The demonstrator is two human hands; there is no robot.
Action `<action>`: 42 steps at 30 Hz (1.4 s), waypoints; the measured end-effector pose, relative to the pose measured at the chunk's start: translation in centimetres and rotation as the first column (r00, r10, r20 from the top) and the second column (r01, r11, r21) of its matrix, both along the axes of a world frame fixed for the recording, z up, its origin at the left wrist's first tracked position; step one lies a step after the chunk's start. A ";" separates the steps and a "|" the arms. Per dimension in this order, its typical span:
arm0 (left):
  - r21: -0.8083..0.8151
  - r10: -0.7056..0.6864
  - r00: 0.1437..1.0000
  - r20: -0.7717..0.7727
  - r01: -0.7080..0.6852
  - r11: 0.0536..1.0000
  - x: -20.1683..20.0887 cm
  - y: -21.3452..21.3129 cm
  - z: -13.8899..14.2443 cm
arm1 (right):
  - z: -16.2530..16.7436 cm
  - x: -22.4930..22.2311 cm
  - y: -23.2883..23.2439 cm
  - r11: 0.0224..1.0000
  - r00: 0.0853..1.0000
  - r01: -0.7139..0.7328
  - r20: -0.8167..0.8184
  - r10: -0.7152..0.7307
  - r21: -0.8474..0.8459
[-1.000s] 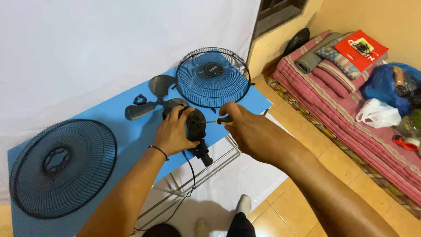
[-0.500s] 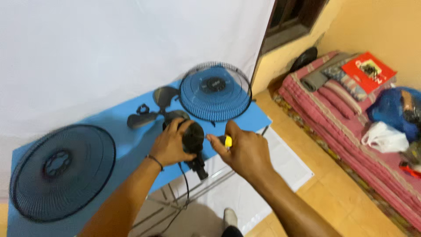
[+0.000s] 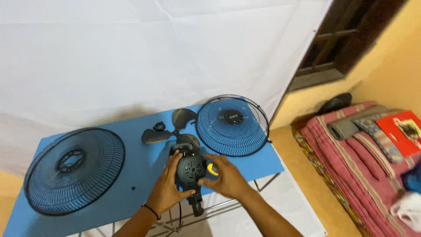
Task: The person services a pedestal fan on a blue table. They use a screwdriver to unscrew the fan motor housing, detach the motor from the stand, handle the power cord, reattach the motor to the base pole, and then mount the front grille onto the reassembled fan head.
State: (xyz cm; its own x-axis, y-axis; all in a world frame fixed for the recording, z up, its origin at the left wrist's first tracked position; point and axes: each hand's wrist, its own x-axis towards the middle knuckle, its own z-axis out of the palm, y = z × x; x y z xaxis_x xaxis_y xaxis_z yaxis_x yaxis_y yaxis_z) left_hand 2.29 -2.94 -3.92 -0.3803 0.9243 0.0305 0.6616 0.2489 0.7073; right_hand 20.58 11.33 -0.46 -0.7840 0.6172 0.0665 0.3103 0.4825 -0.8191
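In the head view, a dark fan motor housing point(image 3: 190, 169) is held at the near edge of a blue table point(image 3: 131, 175), its vented rear face turned up toward the camera, presumably so that the back can be got at. The left hand point(image 3: 169, 186) is wrapped around the housing's left side, fingers closed on it, which keeps it from turning. The right hand point(image 3: 223, 177) is pressed against the housing's right side, fingers curled together around a small yellow-handled tool point(image 3: 212, 169); only a bit of the yellow shows, so the kind of tool cannot be told. A black stem of the housing hangs down past the table edge, toward the metal frame point(image 3: 228, 204) below.

The loose parts are laid flat and apart, out of the hands' way: a black wire grille point(image 3: 72, 169) at the left, a second grille with a centre cap point(image 3: 232, 125) at the right, and grey fan blades point(image 3: 173, 129) just behind the housing, with a small dark ring-shaped part point(image 3: 158, 126) beside them. A white sheet point(image 3: 153, 52) is hung behind the table. A bed with folded cloths point(image 3: 368, 149) is seen at the far right.
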 end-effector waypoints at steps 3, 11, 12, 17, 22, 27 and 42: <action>0.094 0.002 1.000 0.007 -0.003 0.996 0.2 -0.1 -0.2 | -0.8 -0.7 0.3 0.987 0.983 -0.160 0.087 0.160 -0.001; -0.033 0.023 1.000 0.021 -0.023 0.999 0.4 -0.1 1.3 | -1.2 -2.0 1.5 0.954 0.961 -0.245 -0.089 0.263 0.174; -0.054 0.031 0.999 0.033 -0.029 0.998 0.6 -0.1 1.6 | -0.9 -2.1 1.6 0.943 0.955 -0.278 -0.053 0.292 0.183; -0.055 0.045 0.999 0.027 -0.044 0.998 0.7 0.0 2.4 | 0.8 -2.6 1.4 0.908 0.885 -0.388 0.340 0.319 0.156; -0.038 0.110 0.993 0.034 -0.109 0.993 1.6 -0.8 0.7 | -0.8 -2.5 1.4 0.938 0.937 -0.313 0.212 0.279 0.148; -0.037 0.417 0.895 0.159 -0.417 0.908 6.6 0.0 -2.8 | -3.4 -2.6 2.4 0.929 0.934 -0.321 0.223 0.278 0.186; -0.072 0.453 0.868 0.205 -0.448 0.891 6.9 -0.1 -4.5 | -3.4 -2.5 2.3 0.901 0.929 -0.346 0.229 0.291 0.261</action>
